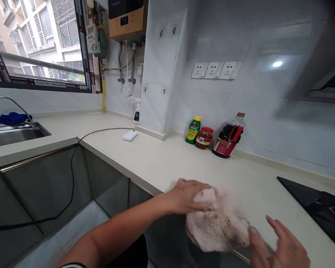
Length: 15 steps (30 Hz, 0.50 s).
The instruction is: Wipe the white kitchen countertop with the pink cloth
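Observation:
A pale pink, fluffy cloth (212,227) with brownish stains lies partly on the countertop and hangs over its front edge. My left hand (188,197) grips the cloth at its upper left, with a fold of it between the fingers. Just right of the cloth is my right hand (280,243), fingers apart and holding nothing. Its nearest fingertip is close to the cloth's right edge; whether they touch I cannot tell. Motion blurs the upper right of the cloth.
Along the wall stand a green bottle (193,130), a red-lidded jar (204,138) and a large dark sauce bottle (228,137). A black cooktop (318,208) lies to the right. Leftward are a white box (130,135) with a black cable, a spray bottle (137,111) and a sink (43,130).

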Motion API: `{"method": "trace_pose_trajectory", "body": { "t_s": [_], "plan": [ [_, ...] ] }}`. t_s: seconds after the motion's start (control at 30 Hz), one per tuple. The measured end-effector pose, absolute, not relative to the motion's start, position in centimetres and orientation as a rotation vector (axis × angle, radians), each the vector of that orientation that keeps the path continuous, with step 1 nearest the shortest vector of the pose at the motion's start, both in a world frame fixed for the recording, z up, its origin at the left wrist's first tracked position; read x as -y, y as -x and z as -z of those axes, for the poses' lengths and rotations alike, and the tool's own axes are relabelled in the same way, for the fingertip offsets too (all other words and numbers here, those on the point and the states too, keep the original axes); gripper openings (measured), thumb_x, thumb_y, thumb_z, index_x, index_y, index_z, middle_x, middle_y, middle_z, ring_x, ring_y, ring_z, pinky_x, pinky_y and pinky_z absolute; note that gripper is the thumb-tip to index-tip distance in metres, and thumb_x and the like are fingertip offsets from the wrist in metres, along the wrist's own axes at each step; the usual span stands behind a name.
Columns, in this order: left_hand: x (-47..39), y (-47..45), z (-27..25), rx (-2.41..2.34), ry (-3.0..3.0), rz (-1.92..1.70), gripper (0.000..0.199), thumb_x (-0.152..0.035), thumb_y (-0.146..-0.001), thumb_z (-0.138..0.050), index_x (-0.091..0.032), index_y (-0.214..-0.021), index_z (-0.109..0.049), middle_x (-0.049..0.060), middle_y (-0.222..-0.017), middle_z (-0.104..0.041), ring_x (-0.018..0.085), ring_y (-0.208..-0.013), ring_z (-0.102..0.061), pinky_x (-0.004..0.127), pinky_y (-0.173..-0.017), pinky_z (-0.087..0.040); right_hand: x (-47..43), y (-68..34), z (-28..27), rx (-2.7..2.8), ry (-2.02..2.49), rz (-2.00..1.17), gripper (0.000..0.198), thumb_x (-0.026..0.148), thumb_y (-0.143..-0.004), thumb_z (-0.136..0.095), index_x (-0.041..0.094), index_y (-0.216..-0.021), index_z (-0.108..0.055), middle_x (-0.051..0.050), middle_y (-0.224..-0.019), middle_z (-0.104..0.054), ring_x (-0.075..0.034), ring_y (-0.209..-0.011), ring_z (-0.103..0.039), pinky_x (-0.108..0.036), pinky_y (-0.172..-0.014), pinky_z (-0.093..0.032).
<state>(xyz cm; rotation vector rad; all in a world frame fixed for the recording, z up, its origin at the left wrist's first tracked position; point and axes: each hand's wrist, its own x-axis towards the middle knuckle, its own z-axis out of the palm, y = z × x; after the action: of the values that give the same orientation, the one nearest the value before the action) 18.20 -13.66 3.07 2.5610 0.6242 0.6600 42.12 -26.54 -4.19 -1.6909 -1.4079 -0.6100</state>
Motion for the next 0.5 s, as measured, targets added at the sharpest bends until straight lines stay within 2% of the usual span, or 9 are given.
{"method": "trace_pose_trajectory", "body": {
  "t_s": [0.07,0.13,0.23,0.37,0.5],
  "plan": [
    [12.2,-16.1,-2.9,-0.857,-2.605,-0.762,0.052,-0.056,-0.097,-0.057,-0.026,-0.140,-0.054,0.007,-0.143,-0.061,0.025,-0.137,-0.051,0.045,-0.115,-0.031,24.6,-39.8,3.3,1.537,1.749,0.602,0.073,0.067,-0.097,-0.035,0.009,-0.136,-0.056,-0.026,-0.138,-0.054,-0.045,-0.130,-0.048,-0.060,-0.095,-0.047],
    [10.7,-14.3,-2.5,-1.068,-2.624,-0.813,0.044,-0.054,-0.099,-0.055,-0.025,-0.132,-0.060,0.007,-0.138,-0.064,0.025,-0.134,-0.054,0.044,-0.114,-0.032,22.4,-37.7,3.4,1.663,1.794,0.574,0.061,0.062,-0.099,-0.036,0.017,-0.133,-0.060,-0.022,-0.137,-0.055,-0.044,-0.129,-0.049,-0.059,-0.090,-0.049],
    [8.9,-12.5,-1.8,-1.301,-2.599,-0.842,0.040,-0.051,-0.099,-0.056,-0.024,-0.129,-0.062,0.008,-0.135,-0.065,0.025,-0.129,-0.057,0.045,-0.111,-0.033,19.8,-35.3,4.0,1.789,1.814,0.513,0.048,0.057,-0.098,-0.049,0.021,-0.128,-0.063,-0.018,-0.134,-0.057,-0.038,-0.123,-0.054,-0.058,-0.093,-0.050],
    [7.9,-11.9,-0.9,-1.404,-2.594,-0.806,0.040,-0.054,-0.098,-0.056,-0.024,-0.121,-0.067,0.009,-0.133,-0.065,0.027,-0.129,-0.055,0.045,-0.107,-0.037,17.4,-33.0,3.7,1.982,1.781,0.445,0.043,0.049,-0.097,-0.061,0.022,-0.130,-0.058,-0.010,-0.136,-0.056,-0.025,-0.116,-0.058,-0.049,-0.100,-0.051],
    [7.8,-11.8,-0.5,-1.378,-2.549,-0.805,0.041,-0.056,-0.100,-0.050,-0.025,-0.120,-0.068,0.008,-0.133,-0.065,0.026,-0.132,-0.053,0.045,-0.108,-0.037,15.5,-32.1,2.8,2.115,1.742,0.389,0.041,0.046,-0.097,-0.062,0.022,-0.131,-0.058,-0.010,-0.137,-0.055,-0.025,-0.118,-0.057,-0.050,-0.100,-0.052]
  ]
}}
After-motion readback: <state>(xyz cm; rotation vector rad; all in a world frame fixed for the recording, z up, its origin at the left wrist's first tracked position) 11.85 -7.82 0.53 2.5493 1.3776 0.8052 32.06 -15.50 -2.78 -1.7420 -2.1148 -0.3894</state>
